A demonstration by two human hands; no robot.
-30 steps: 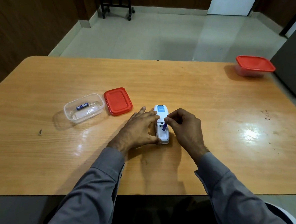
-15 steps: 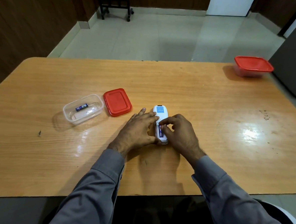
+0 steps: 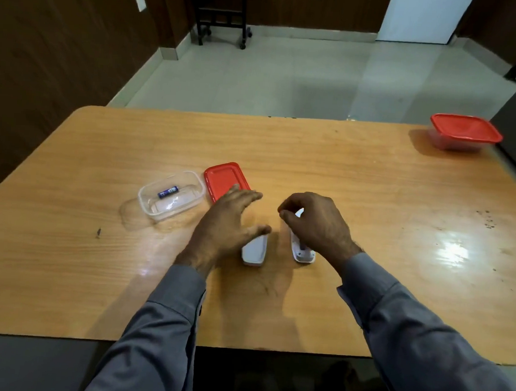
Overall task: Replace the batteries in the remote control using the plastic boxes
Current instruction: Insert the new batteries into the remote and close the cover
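Head view: right hand [image 3: 315, 226] pins the remote [image 3: 301, 252] to the worktop [image 3: 371, 202], grip clenched on it, while the left hand [image 3: 228, 223], fingers spread loose, covers the battery cover [image 3: 255, 251], probably to refit it.

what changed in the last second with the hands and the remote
The left hand let go of the remote and spread over the white cover beside it. The right hand pressed the battery flat and now grips the remote. Open box, red lid and closed box stayed put.
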